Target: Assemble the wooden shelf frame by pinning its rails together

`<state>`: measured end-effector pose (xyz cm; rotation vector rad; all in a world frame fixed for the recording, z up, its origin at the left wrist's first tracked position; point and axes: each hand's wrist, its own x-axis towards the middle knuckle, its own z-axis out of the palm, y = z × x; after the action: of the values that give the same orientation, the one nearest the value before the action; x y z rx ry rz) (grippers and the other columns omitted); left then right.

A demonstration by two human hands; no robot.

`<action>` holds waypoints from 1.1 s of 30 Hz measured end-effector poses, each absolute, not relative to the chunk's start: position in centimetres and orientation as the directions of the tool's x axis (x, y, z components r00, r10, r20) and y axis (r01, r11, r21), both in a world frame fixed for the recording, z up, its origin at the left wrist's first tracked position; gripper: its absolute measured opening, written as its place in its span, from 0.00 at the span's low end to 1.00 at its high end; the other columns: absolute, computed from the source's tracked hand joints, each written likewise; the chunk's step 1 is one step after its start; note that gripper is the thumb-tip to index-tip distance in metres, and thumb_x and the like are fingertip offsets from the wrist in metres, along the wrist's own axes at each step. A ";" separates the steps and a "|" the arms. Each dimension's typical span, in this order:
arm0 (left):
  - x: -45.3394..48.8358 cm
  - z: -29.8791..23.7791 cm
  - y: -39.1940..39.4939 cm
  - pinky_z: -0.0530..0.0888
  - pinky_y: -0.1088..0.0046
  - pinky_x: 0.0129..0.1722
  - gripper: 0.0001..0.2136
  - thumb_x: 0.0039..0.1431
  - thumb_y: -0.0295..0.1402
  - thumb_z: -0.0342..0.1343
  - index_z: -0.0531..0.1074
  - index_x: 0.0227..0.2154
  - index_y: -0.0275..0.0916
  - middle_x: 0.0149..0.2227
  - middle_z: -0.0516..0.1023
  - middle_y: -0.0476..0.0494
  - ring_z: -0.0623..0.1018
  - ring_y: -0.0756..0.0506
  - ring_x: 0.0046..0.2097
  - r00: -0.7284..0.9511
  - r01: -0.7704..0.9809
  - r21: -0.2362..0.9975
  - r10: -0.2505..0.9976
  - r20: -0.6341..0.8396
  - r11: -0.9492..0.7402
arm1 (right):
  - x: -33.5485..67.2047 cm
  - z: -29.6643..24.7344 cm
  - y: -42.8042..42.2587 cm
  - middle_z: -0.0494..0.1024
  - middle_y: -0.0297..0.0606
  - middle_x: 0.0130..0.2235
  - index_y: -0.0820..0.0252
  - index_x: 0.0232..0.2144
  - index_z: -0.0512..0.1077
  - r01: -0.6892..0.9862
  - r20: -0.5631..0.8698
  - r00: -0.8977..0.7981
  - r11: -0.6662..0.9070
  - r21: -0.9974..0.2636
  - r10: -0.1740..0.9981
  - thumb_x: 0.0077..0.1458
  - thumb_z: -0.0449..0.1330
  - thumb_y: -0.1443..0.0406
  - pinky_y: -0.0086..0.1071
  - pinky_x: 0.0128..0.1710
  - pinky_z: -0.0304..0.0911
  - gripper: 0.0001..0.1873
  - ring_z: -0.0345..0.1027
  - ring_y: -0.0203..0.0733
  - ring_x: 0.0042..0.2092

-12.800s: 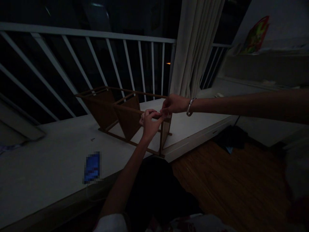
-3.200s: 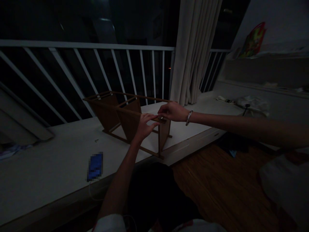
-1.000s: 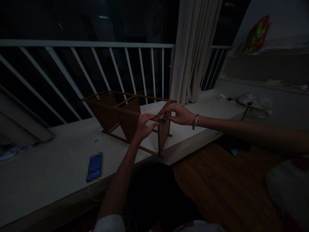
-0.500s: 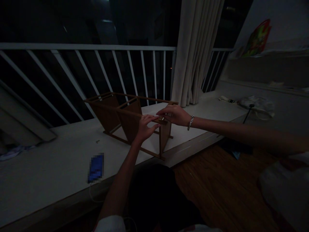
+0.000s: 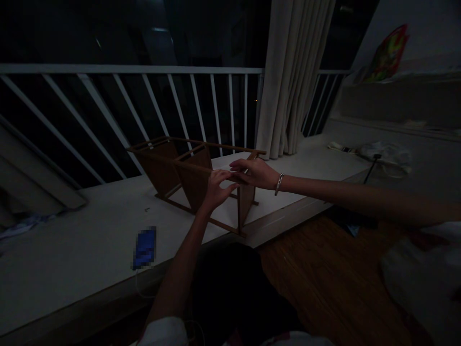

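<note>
Frame (image 5: pixel 194 187) of brown wood, with panels set across it, is lying lengthwise on the white ledge (image 5: pixel 90 240), its far end pointing toward the railing (image 5: pixel 144 70) and its near end sitting by the ledge's front edge. Both hands are working at the near upper corner. Left hand (image 5: pixel 218 189) is staying partly open, fingers lying along the near top rail (image 5: pixel 194 167), thumb standing apart below in a loose C; whether the thumb is pressing on wood, cannot tell. Right hand (image 5: pixel 259 174), bracelet (image 5: pixel 278 184) circling its wrist, is reaching in from the other side, fingers half curled and forefinger extending toward the left fingertips; its thumb tip is hiding behind the hands, so cannot tell whether it is gripping anything. Out on the ledge, well left of the frame, a small item (image 5: pixel 147 210) is lying, too tiny to identify; nearer the edge, a blurred-out blue object (image 5: pixel 144 247) is resting, a pale cord (image 5: pixel 139 288) trailing below it. Curtain (image 5: pixel 290 81) is hanging behind the right hand. Wooden floor (image 5: pixel 298 283) is showing at lower right. Light is running very dim throughout.
</note>
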<state>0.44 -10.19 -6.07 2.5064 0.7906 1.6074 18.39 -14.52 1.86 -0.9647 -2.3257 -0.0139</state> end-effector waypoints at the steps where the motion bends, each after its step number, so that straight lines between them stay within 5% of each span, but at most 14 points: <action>1: 0.4 -6.2 -10.1 0.65 0.62 0.48 0.16 0.47 0.38 0.61 0.72 0.40 0.42 0.41 0.74 0.44 0.68 0.45 0.47 0.324 0.386 0.319 0.451 0.832 -0.866 | 18.2 1.9 -14.5 0.77 0.38 0.39 0.62 0.46 0.66 0.650 0.542 -0.553 0.735 -0.194 0.632 0.54 0.52 0.67 0.29 0.39 0.62 0.16 0.71 0.36 0.40; 11: 0.4 -6.6 -9.6 0.66 0.62 0.48 0.15 0.46 0.36 0.62 0.73 0.39 0.43 0.40 0.75 0.45 0.68 0.45 0.47 0.295 0.349 0.315 0.422 0.857 -0.883 | 17.7 2.1 -14.9 0.71 0.40 0.46 0.62 0.47 0.65 0.586 0.574 -0.606 0.797 -0.147 0.551 0.52 0.50 0.74 0.29 0.41 0.60 0.19 0.68 0.35 0.42; 27: 0.3 -6.3 -10.0 0.66 0.65 0.47 0.16 0.47 0.40 0.60 0.71 0.39 0.40 0.40 0.73 0.44 0.67 0.45 0.46 0.329 0.433 0.316 0.475 0.816 -0.844 | 17.8 2.8 -15.3 0.67 0.38 0.36 0.58 0.41 0.72 0.583 0.476 -0.709 0.812 -0.019 0.520 0.53 0.53 0.70 0.26 0.33 0.55 0.14 0.61 0.34 0.35; 33: 0.4 -5.9 -10.4 0.65 0.66 0.47 0.13 0.48 0.38 0.60 0.71 0.37 0.40 0.38 0.73 0.45 0.67 0.45 0.45 0.350 0.430 0.316 0.478 0.806 -0.846 | 18.2 3.2 -16.0 0.69 0.40 0.38 0.60 0.43 0.70 0.577 0.432 -0.766 0.806 0.133 0.477 0.54 0.52 0.69 0.28 0.34 0.54 0.14 0.62 0.35 0.36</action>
<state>0.37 -10.41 -5.93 2.5406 0.8549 1.5430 18.16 -15.98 3.23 -0.7945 -2.6118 -0.3646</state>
